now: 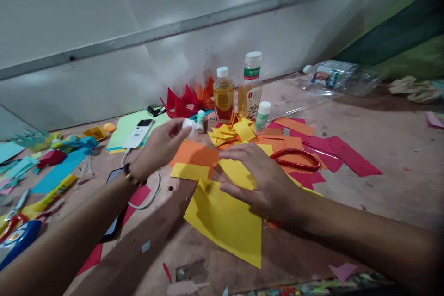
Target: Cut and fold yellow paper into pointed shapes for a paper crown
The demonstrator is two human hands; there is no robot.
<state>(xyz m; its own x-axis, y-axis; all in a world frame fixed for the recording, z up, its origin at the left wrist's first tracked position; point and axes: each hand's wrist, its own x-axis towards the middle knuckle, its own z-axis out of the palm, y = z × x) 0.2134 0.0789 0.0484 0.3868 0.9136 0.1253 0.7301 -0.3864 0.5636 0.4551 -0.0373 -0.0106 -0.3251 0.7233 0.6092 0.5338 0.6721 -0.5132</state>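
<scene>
Down at the lower centre of the frame lies a yellow paper sheet (229,222), flat on the pinkish tabletop (166,245), and the right hand (268,180) hovers right over its upper edge, fingers and thumb spread apart; whether they touch paper, I can't tell! Over to the centre-left, the left hand (164,141) pinches a small, white, blurred object (189,124) between thumb and fingers. Just below it sits an orange paper sheet (194,151), overlapped by a narrow yellow paper strip (189,171). Behind the hands, a heap of folded yellow paper pieces (221,135) sits beside a white-capped tube with a green label (262,118). Two clear bottles of amber drink (224,95) stand upright at upper centre, next to a spiky red paper piece (182,105). Out at upper right, an empty clear plastic bottle (354,76) lies on its side.
</scene>
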